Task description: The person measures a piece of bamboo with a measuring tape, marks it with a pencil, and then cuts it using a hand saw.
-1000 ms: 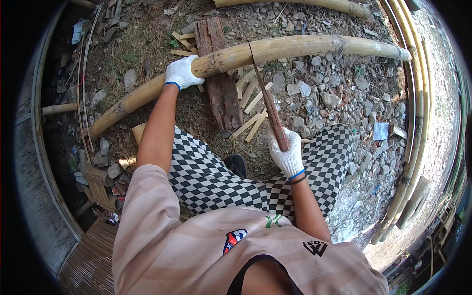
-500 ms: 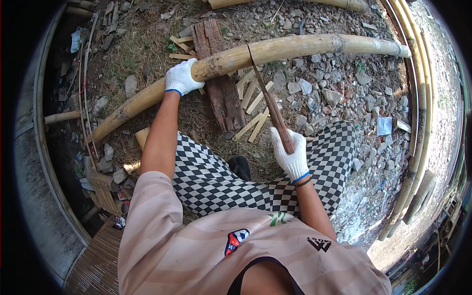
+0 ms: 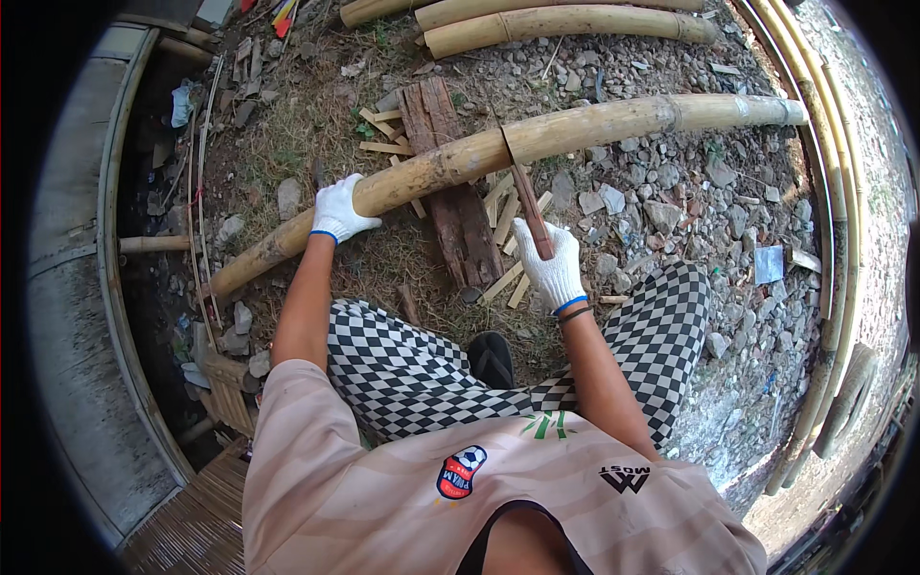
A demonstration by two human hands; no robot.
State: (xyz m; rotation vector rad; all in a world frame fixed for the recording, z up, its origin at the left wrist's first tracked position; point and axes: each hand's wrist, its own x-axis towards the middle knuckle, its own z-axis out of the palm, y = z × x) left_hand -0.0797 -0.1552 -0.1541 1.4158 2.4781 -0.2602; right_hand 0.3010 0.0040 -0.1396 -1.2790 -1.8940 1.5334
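A long, curved bamboo pole [image 3: 594, 129] lies across in front of me, resting over a rough dark wooden block [image 3: 457, 216]. My left hand [image 3: 343, 210], in a white knit glove, is closed on the pole left of the block. In its matching glove, my right hand [image 3: 556, 264] grips the brown wooden handle of a hand saw [image 3: 533, 206]. The saw's thin dark blade lies across the pole just right of the block, its tip showing past the far side. Its teeth are too small to make out.
Cut bamboo lengths [image 3: 575, 26] lie at the far side. Split bamboo strips [image 3: 506, 216] are scattered around the block. Broken stones [image 3: 661, 213] cover the ground at right, beside long bamboo poles [image 3: 836, 192]. A sandal [image 3: 492, 357] shows between my checkered trouser legs.
My right hand has pushed the saw forward, closer to the pole, and more blade shows beyond it. My left hand sits farther left along the pole. The whole view has shifted.
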